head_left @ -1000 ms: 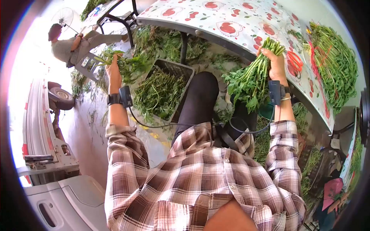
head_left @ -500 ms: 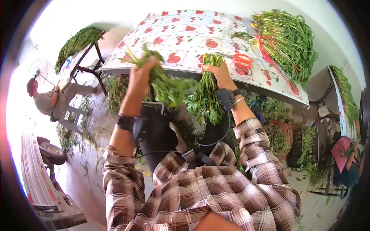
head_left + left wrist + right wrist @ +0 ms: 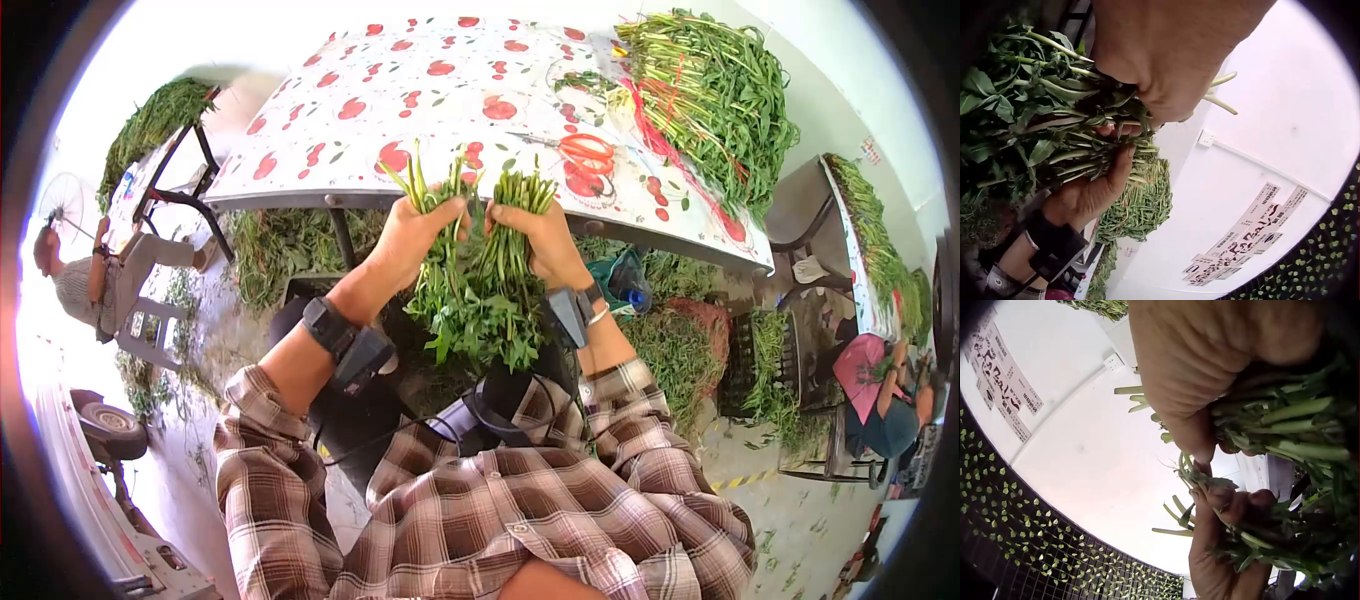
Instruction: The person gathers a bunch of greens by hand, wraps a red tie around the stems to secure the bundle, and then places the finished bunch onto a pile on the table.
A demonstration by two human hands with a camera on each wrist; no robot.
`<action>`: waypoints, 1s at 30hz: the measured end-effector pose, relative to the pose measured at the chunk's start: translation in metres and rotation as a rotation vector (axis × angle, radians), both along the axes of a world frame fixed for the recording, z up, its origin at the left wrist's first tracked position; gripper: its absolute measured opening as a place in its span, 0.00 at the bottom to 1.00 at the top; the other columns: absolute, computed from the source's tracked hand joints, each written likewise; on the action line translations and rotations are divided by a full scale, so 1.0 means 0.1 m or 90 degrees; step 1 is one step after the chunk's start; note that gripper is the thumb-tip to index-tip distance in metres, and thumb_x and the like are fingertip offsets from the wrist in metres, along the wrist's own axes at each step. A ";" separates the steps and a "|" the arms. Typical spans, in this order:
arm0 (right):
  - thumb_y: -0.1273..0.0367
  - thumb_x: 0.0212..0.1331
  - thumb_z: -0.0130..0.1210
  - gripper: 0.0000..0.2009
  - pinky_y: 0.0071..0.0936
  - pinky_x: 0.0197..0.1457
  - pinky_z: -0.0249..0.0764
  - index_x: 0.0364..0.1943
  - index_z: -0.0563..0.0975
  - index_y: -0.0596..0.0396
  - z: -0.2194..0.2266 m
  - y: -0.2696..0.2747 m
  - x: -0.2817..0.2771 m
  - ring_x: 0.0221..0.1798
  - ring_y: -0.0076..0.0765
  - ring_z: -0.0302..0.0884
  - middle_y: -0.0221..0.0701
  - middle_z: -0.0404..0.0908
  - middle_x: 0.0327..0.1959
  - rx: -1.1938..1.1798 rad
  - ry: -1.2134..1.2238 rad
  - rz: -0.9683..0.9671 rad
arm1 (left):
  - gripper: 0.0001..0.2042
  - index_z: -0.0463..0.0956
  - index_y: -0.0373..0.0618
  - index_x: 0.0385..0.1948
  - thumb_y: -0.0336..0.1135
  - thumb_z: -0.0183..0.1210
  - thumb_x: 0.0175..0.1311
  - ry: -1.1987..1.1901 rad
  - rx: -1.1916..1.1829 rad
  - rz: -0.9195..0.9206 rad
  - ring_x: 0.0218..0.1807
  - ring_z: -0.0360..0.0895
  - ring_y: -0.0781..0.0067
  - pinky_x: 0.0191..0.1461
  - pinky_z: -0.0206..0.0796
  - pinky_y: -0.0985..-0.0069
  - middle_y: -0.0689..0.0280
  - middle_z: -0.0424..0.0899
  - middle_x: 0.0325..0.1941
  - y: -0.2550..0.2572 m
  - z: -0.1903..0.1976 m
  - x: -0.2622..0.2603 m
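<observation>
Both hands are side by side just off the table's front edge, each with leafy green stems. My left hand (image 3: 408,243) grips a smaller bunch of greens (image 3: 435,295), its pale stem ends pointing up past the fingers. A thicker bunch of greens (image 3: 508,315) is in my right hand (image 3: 545,237), the thumb across the stems and the leaves hanging down. The leaves of the two bunches overlap below the hands. Seen from the right wrist, the left fingers (image 3: 1229,509) curl round thin stems close beside the right thumb (image 3: 1194,440).
Orange-handled scissors (image 3: 585,150) lie on the cherry-patterned tablecloth (image 3: 400,110). A large heap of greens (image 3: 715,110) with red ties covers the table's right end. Crates and loose greens (image 3: 275,250) fill the floor. Seated people (image 3: 90,270) are at left and right.
The left hand has come in from the far left with its greens to beside the right hand. The right hand's bunch has moved left, to in front of the body. The view has turned towards the table.
</observation>
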State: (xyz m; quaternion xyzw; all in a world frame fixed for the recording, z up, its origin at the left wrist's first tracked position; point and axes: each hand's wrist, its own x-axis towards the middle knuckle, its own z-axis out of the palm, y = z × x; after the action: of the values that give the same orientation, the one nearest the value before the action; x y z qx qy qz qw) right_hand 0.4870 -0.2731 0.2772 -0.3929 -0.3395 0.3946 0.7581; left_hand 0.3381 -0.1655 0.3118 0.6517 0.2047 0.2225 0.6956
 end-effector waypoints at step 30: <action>0.80 0.49 0.59 0.09 0.21 0.35 0.73 0.36 0.77 0.61 0.18 0.33 -0.16 0.29 0.22 0.76 0.28 0.80 0.30 -0.144 -0.106 -0.224 | 0.27 0.56 0.34 0.63 0.26 0.54 0.63 -0.187 -0.213 -0.025 0.40 0.76 0.80 0.40 0.71 0.79 0.66 0.78 0.39 0.07 -0.36 0.15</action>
State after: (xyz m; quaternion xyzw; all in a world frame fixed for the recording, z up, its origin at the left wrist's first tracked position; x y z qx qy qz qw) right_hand 0.4707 -0.2397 0.2953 -0.5598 -0.2810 0.2579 0.7356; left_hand 0.3527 -0.1584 0.2754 0.4913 0.1225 0.2648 0.8207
